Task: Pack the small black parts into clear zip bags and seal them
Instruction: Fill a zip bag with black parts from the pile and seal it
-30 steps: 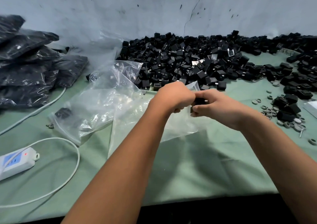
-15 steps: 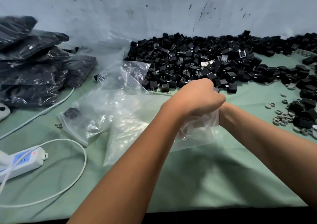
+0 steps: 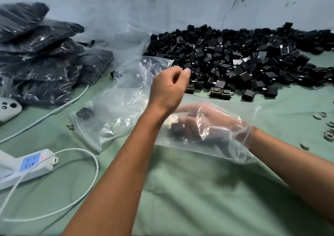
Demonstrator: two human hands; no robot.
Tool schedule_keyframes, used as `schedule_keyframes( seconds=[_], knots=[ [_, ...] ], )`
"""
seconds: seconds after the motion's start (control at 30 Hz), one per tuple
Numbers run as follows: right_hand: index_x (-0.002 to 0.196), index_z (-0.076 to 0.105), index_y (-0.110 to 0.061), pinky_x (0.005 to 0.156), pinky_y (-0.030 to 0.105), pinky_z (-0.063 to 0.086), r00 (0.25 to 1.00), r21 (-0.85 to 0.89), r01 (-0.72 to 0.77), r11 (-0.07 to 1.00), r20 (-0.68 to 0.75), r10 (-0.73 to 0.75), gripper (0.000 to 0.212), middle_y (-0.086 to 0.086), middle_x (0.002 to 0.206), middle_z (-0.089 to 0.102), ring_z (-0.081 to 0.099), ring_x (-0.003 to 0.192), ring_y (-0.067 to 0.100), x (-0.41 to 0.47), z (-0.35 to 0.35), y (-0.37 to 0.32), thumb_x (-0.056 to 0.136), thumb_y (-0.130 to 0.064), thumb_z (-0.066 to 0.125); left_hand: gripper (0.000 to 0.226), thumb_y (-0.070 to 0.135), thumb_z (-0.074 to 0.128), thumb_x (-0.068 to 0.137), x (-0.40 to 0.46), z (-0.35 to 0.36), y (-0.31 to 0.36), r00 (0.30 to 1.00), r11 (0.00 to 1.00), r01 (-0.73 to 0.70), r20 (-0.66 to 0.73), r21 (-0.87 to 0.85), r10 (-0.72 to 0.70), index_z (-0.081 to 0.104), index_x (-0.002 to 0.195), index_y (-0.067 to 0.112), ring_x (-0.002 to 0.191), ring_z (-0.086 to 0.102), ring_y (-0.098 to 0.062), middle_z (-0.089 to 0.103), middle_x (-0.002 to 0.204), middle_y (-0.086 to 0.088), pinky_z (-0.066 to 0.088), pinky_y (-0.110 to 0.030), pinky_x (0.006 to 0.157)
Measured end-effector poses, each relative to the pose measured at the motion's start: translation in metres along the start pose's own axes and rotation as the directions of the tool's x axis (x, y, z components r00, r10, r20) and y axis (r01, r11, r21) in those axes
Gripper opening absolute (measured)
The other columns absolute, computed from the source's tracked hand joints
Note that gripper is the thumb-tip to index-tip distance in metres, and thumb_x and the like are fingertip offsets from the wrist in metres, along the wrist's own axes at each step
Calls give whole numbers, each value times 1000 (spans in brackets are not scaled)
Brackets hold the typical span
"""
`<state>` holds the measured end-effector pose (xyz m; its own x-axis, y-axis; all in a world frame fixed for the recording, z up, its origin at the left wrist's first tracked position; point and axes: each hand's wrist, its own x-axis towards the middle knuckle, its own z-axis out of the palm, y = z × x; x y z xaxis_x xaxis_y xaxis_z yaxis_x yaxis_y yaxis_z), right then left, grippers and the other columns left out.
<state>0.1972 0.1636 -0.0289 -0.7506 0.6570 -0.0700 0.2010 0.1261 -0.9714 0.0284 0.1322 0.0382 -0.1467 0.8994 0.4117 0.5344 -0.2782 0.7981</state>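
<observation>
A: Where is the right hand (image 3: 207, 122)?

B: It is inside a clear bag (image 3: 226, 141), up to the wrist. The bag lies on the green worktop (image 3: 180, 190), with its zip edge around the wrist.

A: What is its grip doing?

B: The fingers curl around a small black part (image 3: 176, 128) inside the bag. The plastic blurs it, so I cannot tell how tight the hold is.

A: And the left hand (image 3: 168, 89)?

B: It is up in the air, just past the bag. Its fingers are loosely curled, the grip narrow, with nothing in it. It is not touching the bag.

A: Where are the other parts?

B: A big pile (image 3: 244, 60) sits on the worktop just beyond both hands, against the wall (image 3: 162, 4).

A: What is to the left of the hands?

B: More bags (image 3: 115, 109) lie crumpled there, and one has a black part in its corner. Farther left, full bags (image 3: 41, 58) are stacked up. Near the left arm there is a white power strip (image 3: 30, 165) with its cord (image 3: 86, 196).

A: And to the right?

B: Some small grey rings (image 3: 323, 125) lie on the worktop.
</observation>
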Motion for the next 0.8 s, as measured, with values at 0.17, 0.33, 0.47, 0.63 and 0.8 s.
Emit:
schedule_keyframes(
  seconds=[0.17, 0.33, 0.47, 0.63, 0.8],
  knots=[
    [114, 73, 5, 82, 41, 60, 981, -284, 158, 946, 154, -118, 102, 21, 101, 75, 73, 90, 31, 13, -2, -27, 62, -83, 73, 13, 27, 63, 99, 11, -31, -78, 975, 942, 216, -13, 257, -221, 62, 97, 15, 85, 59, -20, 65, 99, -7, 52, -39, 84],
    [112, 75, -31, 56, 26, 55, 971, -402, 135, 906, 237, -40, 30, -4, 87, 78, 73, 69, 11, 37, 12, -20, 87, -46, 80, 27, 20, 71, 94, 12, -39, -107, 948, 931, 290, 69, 221, -312, 62, 120, 21, 87, 63, -20, 64, 95, 1, 52, -32, 78],
    [119, 72, -31, 52, 18, 53, 934, -237, 76, 968, 356, 14, 35, 1, 97, 80, 74, 68, 9, 51, 28, -14, 87, -40, 82, 25, 7, 74, 90, 14, -48, -115, 937, 933, 347, 10, 97, -350, 64, 110, 19, 66, 64, -16, 68, 84, -4, 54, -30, 65],
    [110, 72, 4, 45, 14, 48, 948, 6, 88, 996, 306, -86, 21, 2, 84, 80, 69, 56, 4, 52, 49, -9, 93, -7, 75, 22, 6, 80, 86, 16, -55, -123, 930, 928, 368, -14, 58, -367, 67, 97, 21, 64, 64, -15, 69, 80, -2, 55, -29, 62],
    [100, 77, -16, 45, 9, 42, 985, -496, 121, 860, 170, -41, 20, -6, 69, 73, 60, 48, -5, 53, 59, -30, 90, -33, 79, 22, 2, 82, 82, 17, -53, -131, 917, 917, 399, -17, -12, -399, 69, 86, 19, 73, 69, -22, 71, 82, -8, 64, -44, 79]
  ],
)
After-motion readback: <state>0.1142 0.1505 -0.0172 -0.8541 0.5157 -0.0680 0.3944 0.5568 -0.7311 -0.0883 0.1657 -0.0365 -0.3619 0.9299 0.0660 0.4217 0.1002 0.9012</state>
